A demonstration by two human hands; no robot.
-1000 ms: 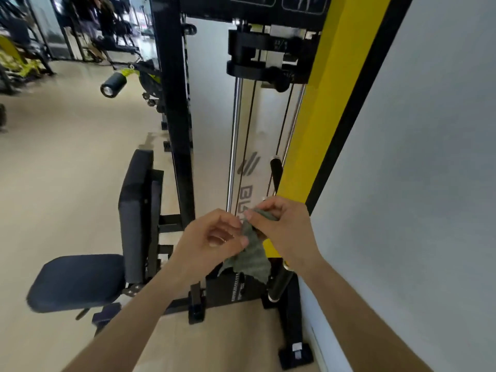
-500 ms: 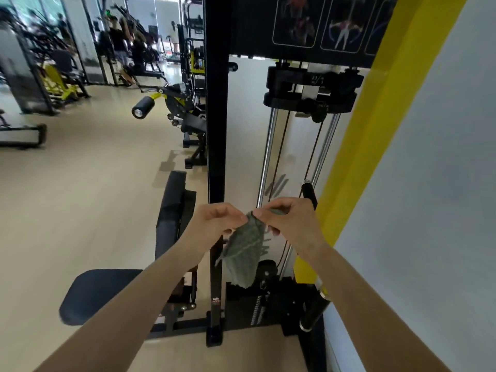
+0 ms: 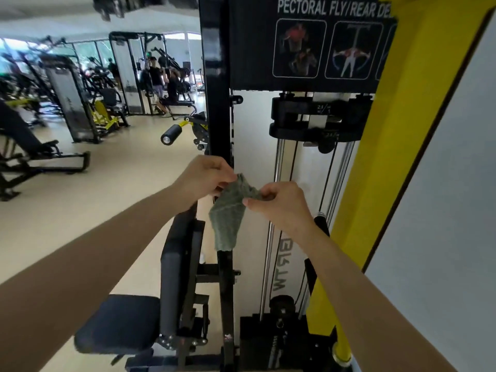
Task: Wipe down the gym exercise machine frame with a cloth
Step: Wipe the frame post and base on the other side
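Both hands are up in front of the machine. The left hand [image 3: 204, 178] has its grip pinched on the top left edge of the small grey-green terry cloth [image 3: 228, 218], thumb and fingers curled round it. The right hand [image 3: 279, 202] grips the top right edge the same way. The cloth is drawn between them at the top and hangs loose below, right in front of the tall black steel upright post [image 3: 216, 103] of the frame; contact with the post, cannot tell. Just right of the post, chrome guide rods [image 3: 278, 162] drop from the black top weight block [image 3: 316, 116]. Above sits a black instruction placard [image 3: 308, 84] reading "PECTORAL FLY/REAR DE". Near left are the black padded seat [image 3: 118, 323] and the upright black back pad [image 3: 174, 264]. On the right, a yellow-painted column [image 3: 389, 130] meets a pale grey wall [image 3: 442, 237].
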